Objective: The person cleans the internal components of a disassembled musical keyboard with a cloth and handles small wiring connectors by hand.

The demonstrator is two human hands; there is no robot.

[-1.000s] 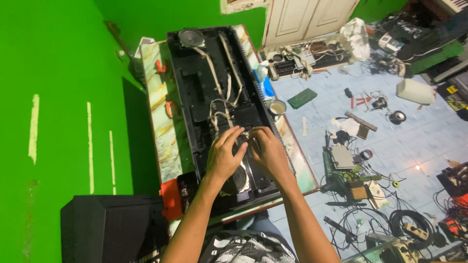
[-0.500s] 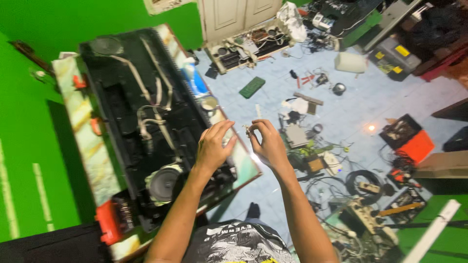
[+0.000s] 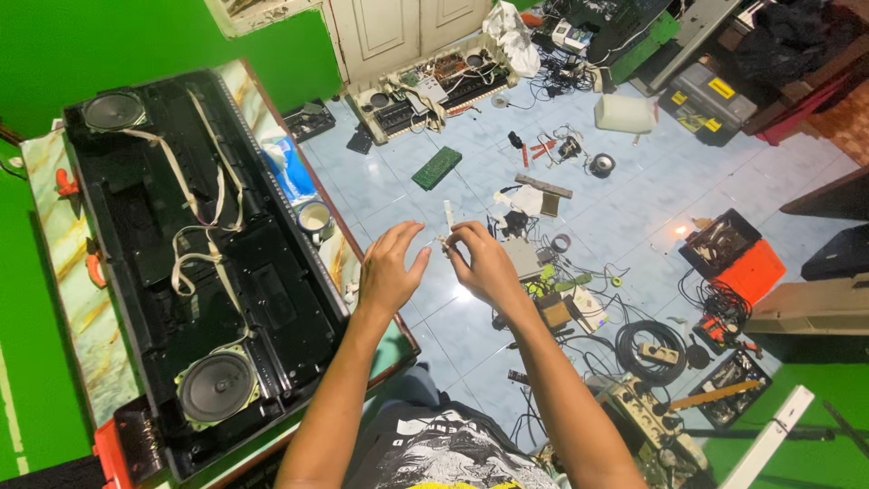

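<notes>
My right hand pinches a small white piece between its fingertips, held up over the tiled floor. My left hand hovers just left of it with fingers spread and holds nothing. Both hands are to the right of an opened black case lying on a marble-patterned table. Inside the case are a round speaker at the near end, another speaker at the far end, and pale flat cables between them.
A white cup and a blue packet sit on the table's right edge. The floor holds a green circuit board, coiled black cable, an orange box, a keyboard chassis and several loose tools.
Both hands left the speaker end of the case and moved right, off the table, now raised over the floor. The view swung right with them, and the right hand now pinches a small white piece.
</notes>
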